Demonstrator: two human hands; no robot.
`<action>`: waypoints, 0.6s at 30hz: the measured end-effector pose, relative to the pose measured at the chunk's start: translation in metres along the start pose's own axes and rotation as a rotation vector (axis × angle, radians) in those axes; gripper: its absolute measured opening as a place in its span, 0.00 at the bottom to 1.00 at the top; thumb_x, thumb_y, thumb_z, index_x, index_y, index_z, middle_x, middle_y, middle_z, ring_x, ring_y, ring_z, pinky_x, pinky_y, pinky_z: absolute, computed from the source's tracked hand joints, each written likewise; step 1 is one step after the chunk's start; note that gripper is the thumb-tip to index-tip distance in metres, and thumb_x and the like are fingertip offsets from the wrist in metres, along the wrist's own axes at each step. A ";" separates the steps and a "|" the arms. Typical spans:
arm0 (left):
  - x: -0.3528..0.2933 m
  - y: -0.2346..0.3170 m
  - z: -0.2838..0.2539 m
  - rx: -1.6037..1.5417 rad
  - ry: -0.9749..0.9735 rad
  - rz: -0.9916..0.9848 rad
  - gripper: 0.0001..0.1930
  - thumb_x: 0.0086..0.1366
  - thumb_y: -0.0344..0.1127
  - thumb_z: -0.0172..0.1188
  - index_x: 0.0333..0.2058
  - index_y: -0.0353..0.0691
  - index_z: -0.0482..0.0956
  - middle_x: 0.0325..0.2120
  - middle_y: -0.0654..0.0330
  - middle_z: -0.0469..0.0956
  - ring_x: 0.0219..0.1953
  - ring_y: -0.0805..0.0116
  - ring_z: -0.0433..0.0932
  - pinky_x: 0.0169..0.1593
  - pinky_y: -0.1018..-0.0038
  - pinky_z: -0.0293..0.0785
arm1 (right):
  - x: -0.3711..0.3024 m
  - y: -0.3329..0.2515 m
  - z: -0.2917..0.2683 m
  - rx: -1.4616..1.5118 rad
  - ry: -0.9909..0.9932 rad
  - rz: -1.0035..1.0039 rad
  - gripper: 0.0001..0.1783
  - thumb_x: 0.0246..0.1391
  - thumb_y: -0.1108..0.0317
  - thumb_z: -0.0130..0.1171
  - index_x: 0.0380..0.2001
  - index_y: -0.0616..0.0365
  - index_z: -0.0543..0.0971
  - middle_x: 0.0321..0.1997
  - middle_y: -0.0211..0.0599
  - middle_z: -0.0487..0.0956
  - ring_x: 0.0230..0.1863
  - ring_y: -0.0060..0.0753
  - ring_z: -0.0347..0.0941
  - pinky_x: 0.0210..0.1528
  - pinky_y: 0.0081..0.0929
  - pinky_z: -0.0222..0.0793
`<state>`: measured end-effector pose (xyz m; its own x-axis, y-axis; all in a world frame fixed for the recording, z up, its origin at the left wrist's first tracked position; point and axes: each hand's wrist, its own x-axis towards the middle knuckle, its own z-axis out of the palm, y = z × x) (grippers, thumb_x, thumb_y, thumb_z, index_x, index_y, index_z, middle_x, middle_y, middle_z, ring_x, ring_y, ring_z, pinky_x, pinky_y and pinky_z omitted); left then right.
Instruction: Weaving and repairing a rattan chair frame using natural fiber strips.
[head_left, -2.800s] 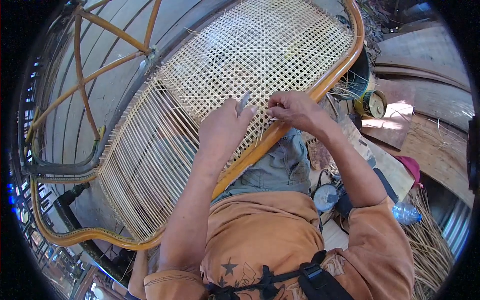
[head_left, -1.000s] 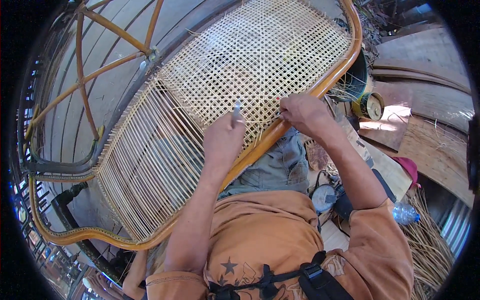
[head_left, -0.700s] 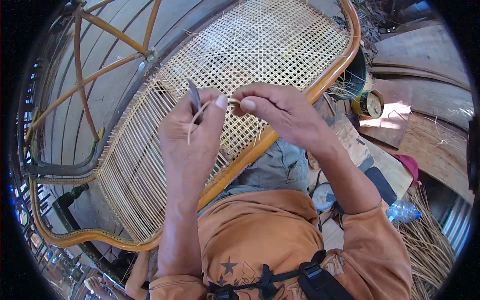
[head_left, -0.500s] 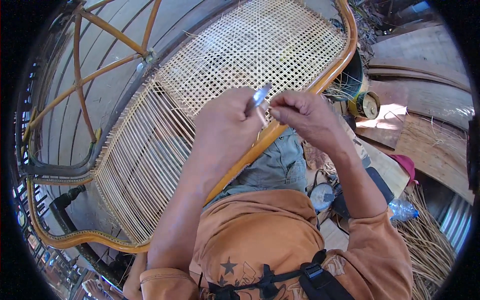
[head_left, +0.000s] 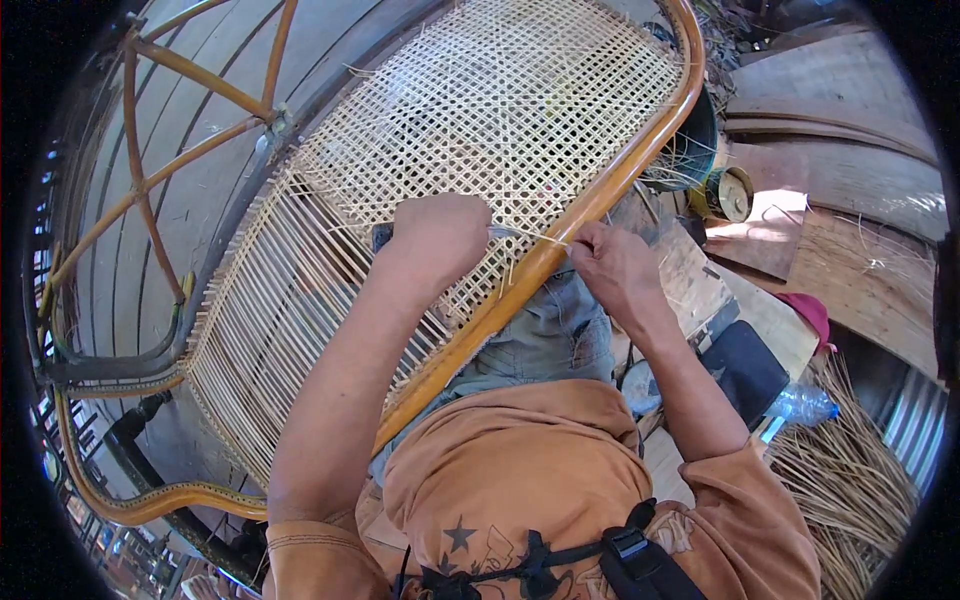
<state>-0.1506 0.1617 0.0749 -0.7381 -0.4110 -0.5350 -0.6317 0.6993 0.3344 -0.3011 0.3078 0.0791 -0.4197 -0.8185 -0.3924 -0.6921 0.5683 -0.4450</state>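
Note:
My left hand (head_left: pixel 436 240) is closed in a fist over the woven cane panel (head_left: pixel 500 110). It grips a knife; the dark handle end (head_left: pixel 382 237) sticks out on one side and a bit of pale metal blade (head_left: pixel 497 232) on the other. Thumb and fingers of my right hand (head_left: pixel 617 268) pinch a thin pale cane strip (head_left: pixel 545 237), just beyond the frame's near rail. That strip runs across the glossy wooden rail (head_left: pixel 600 195) toward the blade. Close open weave covers the panel's right part; its left part has parallel strands (head_left: pixel 255 330) only.
At left stands another bare rattan frame (head_left: pixel 205 155). To the right are a yellow tin (head_left: pixel 727 195), wooden boards (head_left: pixel 840 185), a dark flat object (head_left: pixel 745 370), a plastic bottle (head_left: pixel 805 405) and a bundle of cane strands (head_left: pixel 850 450). My lap lies under the near rail.
The hands have moved apart from close together: my left hand shifted left and lower over the panel, the right moved right and down. The strip now stretches between them, and the blade has turned.

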 end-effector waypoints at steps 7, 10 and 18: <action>0.010 0.012 -0.012 0.133 -0.017 0.021 0.10 0.54 0.34 0.51 0.27 0.38 0.81 0.26 0.51 0.79 0.30 0.54 0.80 0.32 0.61 0.75 | -0.011 -0.002 0.009 0.010 0.027 0.015 0.12 0.52 0.61 0.50 0.30 0.58 0.77 0.25 0.51 0.77 0.30 0.56 0.74 0.36 0.47 0.70; 0.010 0.012 -0.017 0.157 -0.032 0.051 0.09 0.53 0.33 0.52 0.28 0.37 0.81 0.26 0.51 0.80 0.31 0.55 0.80 0.33 0.62 0.75 | -0.013 -0.004 0.013 -0.029 0.082 -0.032 0.13 0.52 0.60 0.51 0.28 0.59 0.76 0.25 0.50 0.77 0.30 0.56 0.74 0.34 0.47 0.70; 0.015 0.016 -0.025 0.207 -0.057 0.092 0.09 0.54 0.32 0.53 0.29 0.39 0.81 0.28 0.53 0.80 0.32 0.56 0.81 0.34 0.63 0.75 | -0.016 -0.019 0.015 0.016 0.083 0.106 0.15 0.51 0.59 0.50 0.25 0.61 0.75 0.23 0.53 0.76 0.29 0.57 0.74 0.33 0.48 0.70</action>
<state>-0.1775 0.1525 0.0916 -0.7724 -0.3102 -0.5542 -0.4958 0.8399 0.2209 -0.2729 0.3118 0.0820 -0.5374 -0.7579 -0.3699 -0.6324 0.6523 -0.4178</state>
